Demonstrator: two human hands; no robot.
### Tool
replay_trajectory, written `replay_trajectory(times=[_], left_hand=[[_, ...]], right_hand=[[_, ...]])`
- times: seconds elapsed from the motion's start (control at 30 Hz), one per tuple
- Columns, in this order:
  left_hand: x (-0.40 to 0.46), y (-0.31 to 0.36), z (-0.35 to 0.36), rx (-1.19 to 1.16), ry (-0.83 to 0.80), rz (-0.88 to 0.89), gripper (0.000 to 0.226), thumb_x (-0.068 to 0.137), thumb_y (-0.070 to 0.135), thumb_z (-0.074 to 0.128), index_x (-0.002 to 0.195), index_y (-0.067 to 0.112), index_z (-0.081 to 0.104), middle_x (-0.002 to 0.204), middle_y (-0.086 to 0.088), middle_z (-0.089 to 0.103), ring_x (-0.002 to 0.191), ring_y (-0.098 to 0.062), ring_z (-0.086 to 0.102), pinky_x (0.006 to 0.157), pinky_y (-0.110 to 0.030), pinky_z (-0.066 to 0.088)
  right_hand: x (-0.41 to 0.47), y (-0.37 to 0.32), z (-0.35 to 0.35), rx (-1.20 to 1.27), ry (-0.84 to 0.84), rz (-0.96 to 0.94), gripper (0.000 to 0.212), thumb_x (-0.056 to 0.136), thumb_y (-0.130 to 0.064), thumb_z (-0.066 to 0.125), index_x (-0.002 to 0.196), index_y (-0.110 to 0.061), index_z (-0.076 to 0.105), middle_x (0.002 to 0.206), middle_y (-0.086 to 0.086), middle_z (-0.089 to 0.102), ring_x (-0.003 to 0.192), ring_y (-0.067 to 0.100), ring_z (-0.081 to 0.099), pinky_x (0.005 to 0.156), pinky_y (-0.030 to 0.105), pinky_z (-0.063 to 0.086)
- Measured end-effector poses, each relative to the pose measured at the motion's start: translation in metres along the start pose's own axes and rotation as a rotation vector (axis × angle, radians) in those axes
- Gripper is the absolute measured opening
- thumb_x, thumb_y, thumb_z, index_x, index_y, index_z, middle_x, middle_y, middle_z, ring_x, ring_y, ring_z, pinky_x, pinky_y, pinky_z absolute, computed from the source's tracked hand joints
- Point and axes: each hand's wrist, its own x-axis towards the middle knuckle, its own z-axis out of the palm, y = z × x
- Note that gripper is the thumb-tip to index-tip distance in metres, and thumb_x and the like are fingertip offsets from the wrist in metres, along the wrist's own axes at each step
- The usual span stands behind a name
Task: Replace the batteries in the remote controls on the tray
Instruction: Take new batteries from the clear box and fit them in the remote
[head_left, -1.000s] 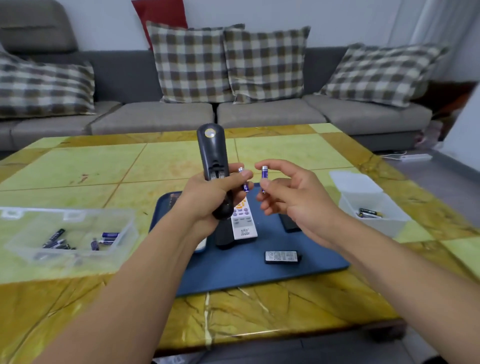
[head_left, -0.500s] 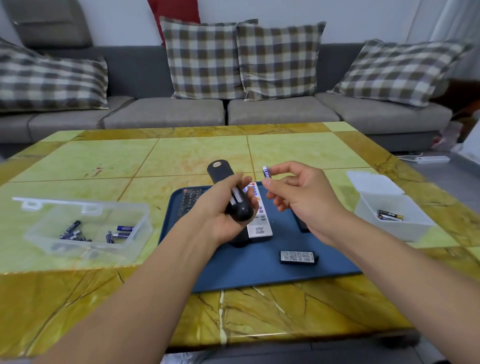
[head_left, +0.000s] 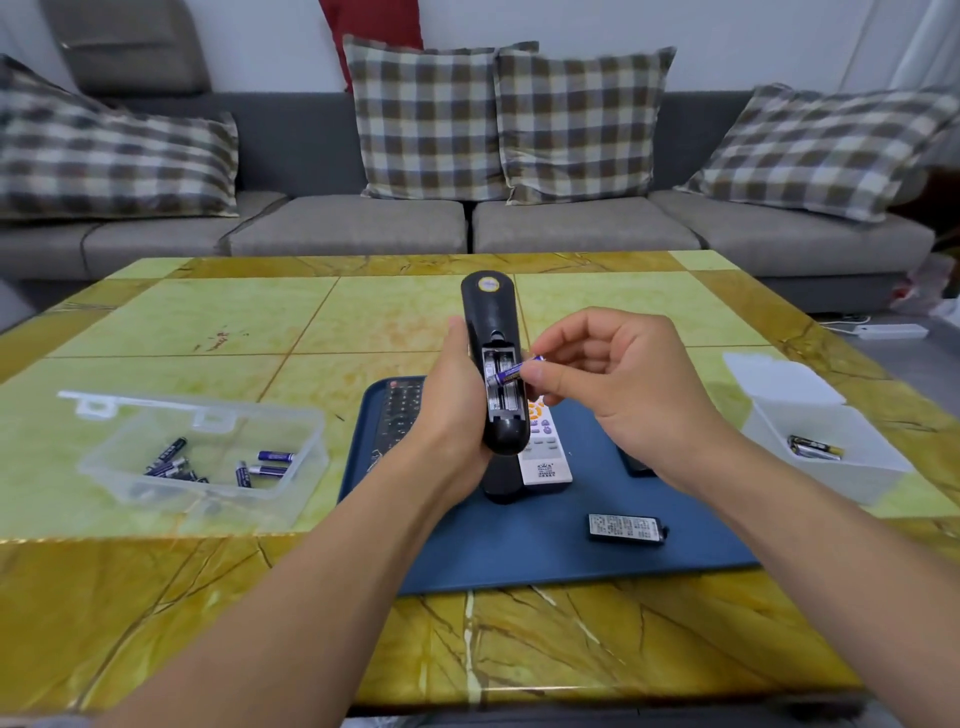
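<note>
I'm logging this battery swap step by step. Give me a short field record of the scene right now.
left hand: grips black remote, back up, compartment open
right hand: pinches purple battery, tilted over the compartment
tray: blue; white remote, battery cover
clear box: purple batteries
white box: a few batteries

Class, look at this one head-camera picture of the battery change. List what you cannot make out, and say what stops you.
- Label on the cover on the tray: too small to read.
- Black remote on the tray: mostly hidden by the right hand.
- Battery polarity marks: too small, partly under the fingers.
- Left hand fingers behind the held remote: hidden by it.
- Battery brands in the clear box and white bin: too small.
</note>
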Motion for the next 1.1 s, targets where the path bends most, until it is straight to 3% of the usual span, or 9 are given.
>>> replay_trajectory(times=[0.07, 0.17, 0.33, 0.47, 0.63, 0.7, 0.83, 0.97, 1.1], left_hand=[[0.001, 0.003, 0.0, 0.006, -0.009, 0.057, 0.051, 0.105, 0.048, 0.033, 0.107, 0.006, 0.061, 0.094, -0.016, 0.064, 0.082, -0.028, 0.06, 0.079, -0.037, 0.049], [-0.001, 0.004, 0.001, 0.022, -0.025, 0.066, 0.048, 0.105, 0.047, 0.034, 0.102, 0.009, 0.062, 0.08, -0.009, 0.062, 0.068, -0.021, 0.057, 0.062, -0.03, 0.045], [-0.005, 0.003, 0.004, 0.011, -0.048, 0.05, 0.052, 0.104, 0.053, 0.035, 0.095, 0.014, 0.069, 0.075, -0.003, 0.066, 0.068, -0.017, 0.059, 0.061, -0.026, 0.045], [-0.006, 0.001, 0.007, 0.019, -0.054, 0.052, 0.052, 0.105, 0.051, 0.036, 0.087, 0.016, 0.071, 0.072, -0.003, 0.067, 0.071, -0.019, 0.059, 0.078, -0.033, 0.043], [-0.011, -0.003, 0.014, 0.063, -0.029, 0.003, 0.053, 0.105, 0.054, 0.032, 0.091, 0.02, 0.069, 0.066, 0.002, 0.068, 0.052, -0.008, 0.062, 0.047, -0.019, 0.045], [-0.011, -0.005, 0.015, 0.057, 0.002, -0.027, 0.055, 0.104, 0.055, 0.03, 0.096, 0.019, 0.07, 0.072, 0.001, 0.073, 0.059, -0.009, 0.067, 0.055, -0.022, 0.048], [-0.015, -0.004, 0.017, -0.016, 0.044, -0.077, 0.059, 0.105, 0.055, 0.031, 0.099, 0.014, 0.072, 0.081, -0.006, 0.076, 0.079, -0.019, 0.073, 0.084, -0.034, 0.055], [-0.016, -0.005, 0.019, -0.029, 0.049, -0.11, 0.056, 0.104, 0.056, 0.032, 0.094, 0.017, 0.07, 0.072, -0.002, 0.07, 0.068, -0.017, 0.07, 0.074, -0.029, 0.054], [-0.016, -0.004, 0.015, 0.003, 0.07, -0.095, 0.055, 0.105, 0.055, 0.031, 0.096, 0.016, 0.069, 0.071, -0.001, 0.072, 0.068, -0.016, 0.072, 0.064, -0.027, 0.057]], right_hand=[[0.0, -0.001, 0.002, 0.039, 0.054, -0.017, 0.015, 0.075, 0.003, 0.081, 0.086, 0.0, 0.071, 0.072, 0.012, 0.074, 0.058, 0.018, 0.067, 0.059, 0.021, 0.055], [-0.002, -0.003, 0.005, 0.068, 0.122, -0.047, 0.016, 0.074, 0.001, 0.082, 0.085, 0.0, 0.071, 0.07, 0.012, 0.074, 0.058, 0.02, 0.067, 0.058, 0.023, 0.054], [-0.003, -0.004, 0.01, 0.091, 0.164, -0.078, 0.012, 0.076, 0.004, 0.08, 0.085, -0.002, 0.074, 0.069, 0.007, 0.074, 0.055, 0.009, 0.065, 0.055, 0.016, 0.05], [-0.004, -0.003, 0.011, 0.061, 0.176, -0.084, 0.013, 0.079, 0.005, 0.077, 0.088, -0.003, 0.074, 0.072, 0.006, 0.073, 0.055, 0.005, 0.064, 0.055, 0.015, 0.05], [-0.005, 0.003, 0.016, -0.039, 0.197, -0.081, 0.013, 0.078, -0.001, 0.08, 0.087, -0.009, 0.077, 0.076, 0.004, 0.076, 0.066, 0.013, 0.071, 0.067, 0.03, 0.06], [-0.007, 0.007, 0.02, -0.086, 0.22, -0.086, 0.013, 0.078, -0.004, 0.082, 0.083, -0.015, 0.077, 0.075, -0.002, 0.076, 0.069, 0.012, 0.073, 0.07, 0.03, 0.06], [-0.013, 0.01, 0.031, -0.293, 0.255, -0.158, 0.007, 0.082, -0.012, 0.079, 0.084, -0.019, 0.078, 0.074, -0.008, 0.072, 0.069, 0.007, 0.068, 0.068, 0.022, 0.055], [-0.018, 0.013, 0.036, -0.6, 0.27, -0.364, 0.007, 0.09, -0.016, 0.071, 0.094, -0.012, 0.074, 0.085, -0.004, 0.054, 0.069, 0.005, 0.051, 0.065, 0.02, 0.045], [-0.025, 0.019, 0.035, -0.823, 0.187, -0.517, 0.025, 0.101, -0.019, 0.053, 0.102, -0.002, 0.071, 0.086, 0.001, 0.047, 0.073, 0.016, 0.045, 0.062, 0.033, 0.043]])
